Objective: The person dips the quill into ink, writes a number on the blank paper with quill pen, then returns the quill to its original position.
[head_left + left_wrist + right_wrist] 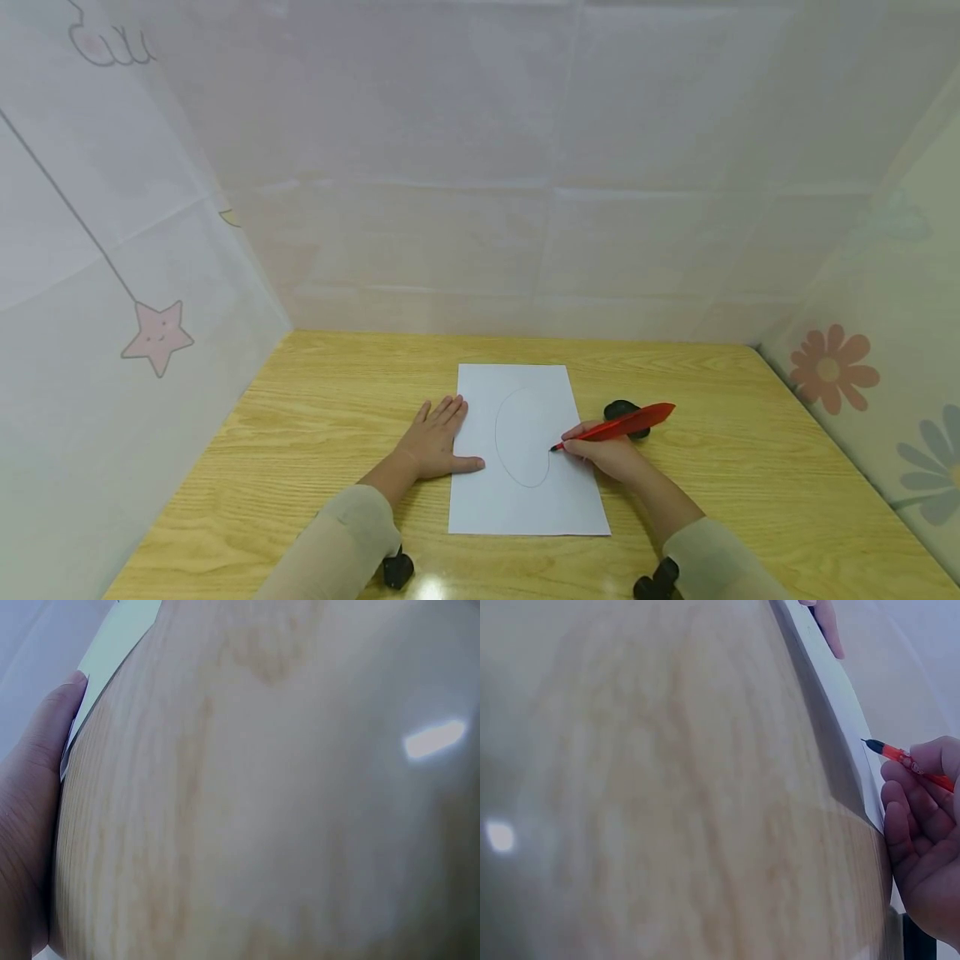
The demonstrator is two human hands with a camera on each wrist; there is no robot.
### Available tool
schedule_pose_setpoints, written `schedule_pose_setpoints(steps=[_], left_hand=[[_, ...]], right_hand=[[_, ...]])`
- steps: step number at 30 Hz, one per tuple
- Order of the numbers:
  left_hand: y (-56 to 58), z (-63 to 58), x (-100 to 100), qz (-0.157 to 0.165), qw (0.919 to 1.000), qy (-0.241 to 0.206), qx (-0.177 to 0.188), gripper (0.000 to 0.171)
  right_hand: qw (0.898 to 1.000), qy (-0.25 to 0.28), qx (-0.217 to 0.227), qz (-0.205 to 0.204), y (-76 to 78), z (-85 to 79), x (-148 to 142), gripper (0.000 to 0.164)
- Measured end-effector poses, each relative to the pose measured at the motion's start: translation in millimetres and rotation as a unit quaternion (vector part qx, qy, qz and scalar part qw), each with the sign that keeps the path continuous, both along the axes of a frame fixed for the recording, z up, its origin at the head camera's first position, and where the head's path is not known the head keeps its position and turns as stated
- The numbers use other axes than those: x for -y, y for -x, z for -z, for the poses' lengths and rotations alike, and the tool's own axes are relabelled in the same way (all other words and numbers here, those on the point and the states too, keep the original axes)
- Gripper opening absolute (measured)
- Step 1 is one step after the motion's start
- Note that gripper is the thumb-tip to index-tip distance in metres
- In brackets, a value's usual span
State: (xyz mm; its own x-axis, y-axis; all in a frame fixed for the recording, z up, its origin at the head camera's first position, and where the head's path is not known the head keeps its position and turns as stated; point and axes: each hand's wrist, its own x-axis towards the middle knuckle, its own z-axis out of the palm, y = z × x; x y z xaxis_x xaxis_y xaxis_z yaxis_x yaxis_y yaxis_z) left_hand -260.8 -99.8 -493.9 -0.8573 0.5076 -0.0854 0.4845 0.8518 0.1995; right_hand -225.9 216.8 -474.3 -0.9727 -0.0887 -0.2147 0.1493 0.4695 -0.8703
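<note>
Red feather pen [619,425] pinched in right hand [609,454], fingers curled tight round shaft, tip down on white paper sheet [525,508] at right side of drawn oval outline [522,436]. Wrist view: pen tip [873,742] black, touching sheet edge area. Left hand [437,439] flat on wooden table [315,433], fingers straight & close together, thumb out across sheet's left edge, pressing it. Small black object [619,410] just behind pen, beside sheet's right edge. White screens w/ star [157,335] and flower [831,368] prints round table.

Probably home craft nook: wooden desk [315,417], star-and-flower curtains [157,333] (translucent).
</note>
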Motion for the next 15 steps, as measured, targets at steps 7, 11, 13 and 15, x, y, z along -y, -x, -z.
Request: schedule_pose_setpoints(steps=[7, 11, 13, 15], left_hand=[[-0.2, -0.7, -1.0, -0.004, 0.9999, 0.010, -0.004, 0.110], [-0.7, -1.0, -0.8, -0.004, 0.9999, 0.012, -0.005, 0.111], [-1.0, -1.7, -0.6, -0.003, 0.9999, 0.011, -0.005, 0.110], [-1.0, -2.0, -0.3, -0.002, 0.9999, 0.009, -0.004, 0.110]], right_hand=[[1.000, 0.010, 0.003, 0.014, 2.4, 0.6, 0.5, 0.022], [1.000, 0.012, 0.002, 0.022, 2.4, -1.2, 1.9, 0.023], [1.000, 0.013, 0.000, 0.020, 2.3, -2.6, 2.7, 0.024], [1.000, 0.010, -0.003, 0.017, 2.2, -3.9, 3.4, 0.025]])
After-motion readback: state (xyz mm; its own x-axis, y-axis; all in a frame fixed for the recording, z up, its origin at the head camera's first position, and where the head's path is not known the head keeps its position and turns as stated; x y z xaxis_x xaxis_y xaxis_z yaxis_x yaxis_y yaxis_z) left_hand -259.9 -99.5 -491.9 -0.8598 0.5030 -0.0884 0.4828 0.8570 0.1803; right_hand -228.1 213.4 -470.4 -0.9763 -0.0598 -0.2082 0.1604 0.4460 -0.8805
